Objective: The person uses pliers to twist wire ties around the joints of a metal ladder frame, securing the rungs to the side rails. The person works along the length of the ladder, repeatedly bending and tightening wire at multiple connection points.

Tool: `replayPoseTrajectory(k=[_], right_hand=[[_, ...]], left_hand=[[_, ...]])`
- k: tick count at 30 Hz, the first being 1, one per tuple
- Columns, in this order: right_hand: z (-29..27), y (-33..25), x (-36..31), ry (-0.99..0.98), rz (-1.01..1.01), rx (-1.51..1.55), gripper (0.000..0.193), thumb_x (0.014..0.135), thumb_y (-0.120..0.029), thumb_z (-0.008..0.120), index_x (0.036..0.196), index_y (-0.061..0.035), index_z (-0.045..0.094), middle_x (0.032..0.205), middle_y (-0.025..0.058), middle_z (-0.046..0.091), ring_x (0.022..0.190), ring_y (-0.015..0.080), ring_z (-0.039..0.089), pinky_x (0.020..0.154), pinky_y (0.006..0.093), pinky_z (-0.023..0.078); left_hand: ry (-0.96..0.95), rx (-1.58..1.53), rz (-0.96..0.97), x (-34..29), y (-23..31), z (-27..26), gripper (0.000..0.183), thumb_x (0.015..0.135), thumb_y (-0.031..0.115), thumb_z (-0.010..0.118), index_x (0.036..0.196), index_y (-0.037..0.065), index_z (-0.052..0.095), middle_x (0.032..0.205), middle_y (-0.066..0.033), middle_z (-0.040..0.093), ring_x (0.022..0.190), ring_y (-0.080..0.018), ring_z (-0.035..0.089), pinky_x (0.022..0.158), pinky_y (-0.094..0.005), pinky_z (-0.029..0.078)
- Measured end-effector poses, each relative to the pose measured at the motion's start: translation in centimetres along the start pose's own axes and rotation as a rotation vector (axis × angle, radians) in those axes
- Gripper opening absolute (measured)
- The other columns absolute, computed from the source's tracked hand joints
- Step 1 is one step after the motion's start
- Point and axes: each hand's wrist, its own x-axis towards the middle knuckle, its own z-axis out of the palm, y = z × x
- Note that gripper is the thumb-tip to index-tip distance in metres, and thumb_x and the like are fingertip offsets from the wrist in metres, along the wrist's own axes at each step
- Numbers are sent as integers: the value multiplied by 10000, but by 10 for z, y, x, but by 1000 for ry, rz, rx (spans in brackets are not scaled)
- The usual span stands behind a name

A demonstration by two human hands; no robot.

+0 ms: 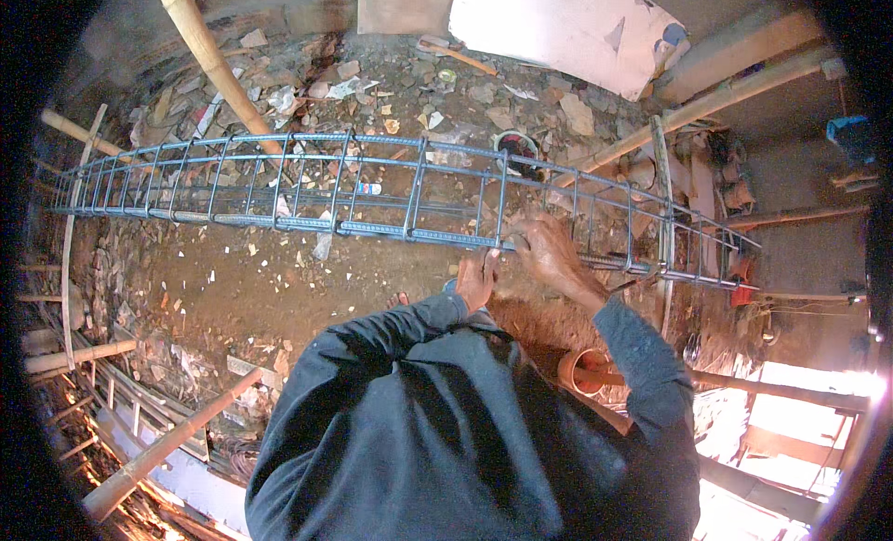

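Observation:
A long rebar cage [307, 183] of grey steel bars and square stirrups lies across the view from far left to right, raised above the dirt. My left hand [477, 279] presses against its near lower bar, fingers closed around the bar. Just to the right, my right hand [551, 253] is curled at a stirrup joint on the same bar, gripping something thin; a thin rod or hook [625, 282] sticks out to the right from under that hand. Both dark blue sleeves come up from the bottom.
The ground is reddish dirt strewn with stones and debris [391, 85]. Bamboo poles [214, 62] lean at the top left and lower left. A white sheet [549, 29] lies at the top. An orange pipe [581, 369] stands by my right elbow. Timber beams [716, 99] run right.

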Motion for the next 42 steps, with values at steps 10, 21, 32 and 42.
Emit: replayPoseTrajectory(k=[10, 21, 32, 42], right_hand=[[44, -21, -71, 271, 295, 486, 209, 941, -181, 707, 1080, -43, 781, 1120, 141, 763, 1014, 311, 715, 938, 392, 525], [141, 43, -77, 155, 631, 1480, 265, 984, -194, 714, 1172, -7, 711, 990, -25, 678, 788, 58, 498, 706, 242, 430], [185, 77, -52, 294, 459, 1121, 253, 938, 24, 661, 1190, 12, 634, 1190, 44, 632, 1073, 149, 596, 921, 309, 506], [185, 72, -43, 183, 468, 881, 557, 935, -77, 725, 1427, -50, 465, 1334, 94, 585, 1236, 252, 557, 1067, 407, 444]], left_hand=[[-159, 164, -25, 8, -2, -11, 492, 1114, 343, 415, 842, 14, 661, 618, -149, 597, 535, -262, 600, 549, -414, 488], [-286, 311, 89, 19, 29, -40, 294, 1093, 259, 484, 961, 21, 594, 601, -196, 524, 521, -373, 519, 532, -480, 425], [-333, 373, -143, 22, 37, -38, 353, 1072, 352, 485, 1135, 53, 661, 954, -266, 656, 840, -477, 620, 784, -563, 472], [-312, 395, -125, 16, 28, -36, 359, 1096, 337, 476, 1080, 14, 631, 747, -171, 624, 640, -302, 621, 619, -454, 491]])
